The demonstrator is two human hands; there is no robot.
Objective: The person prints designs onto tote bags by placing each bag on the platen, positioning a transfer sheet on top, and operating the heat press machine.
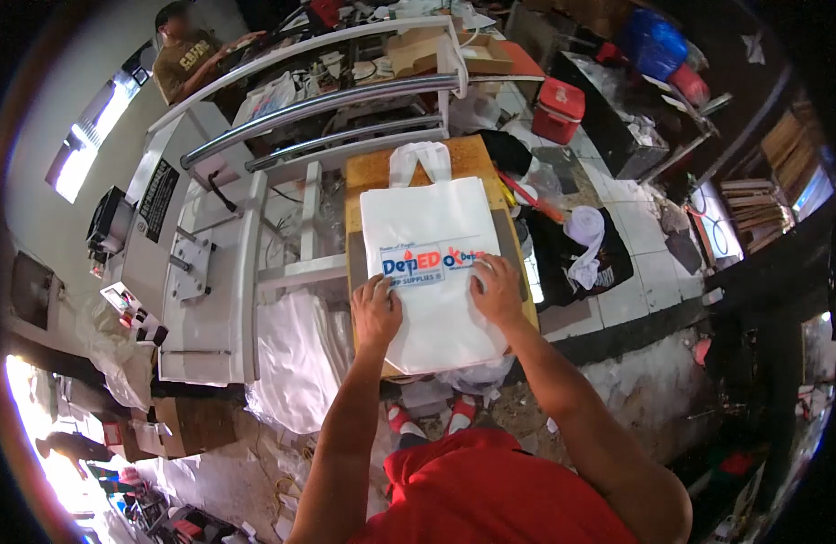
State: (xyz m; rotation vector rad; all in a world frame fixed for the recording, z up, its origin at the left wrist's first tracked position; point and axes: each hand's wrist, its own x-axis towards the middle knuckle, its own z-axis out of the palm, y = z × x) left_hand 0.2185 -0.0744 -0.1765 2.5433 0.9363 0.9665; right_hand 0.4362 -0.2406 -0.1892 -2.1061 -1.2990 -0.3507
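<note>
Your left hand (376, 310) and right hand (497, 288) rest apart, fingers loosely spread, on the white bag (436, 213) flat atop the bench (370, 170). Its lettering (413, 263) looks finished; what remains isn't shown.

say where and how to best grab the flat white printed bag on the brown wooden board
Probably the white looped handle at the far end of the bag, from above: it extends past the body, and the brown board shows through its loop, leaving a narrow strap to pinch.
</note>
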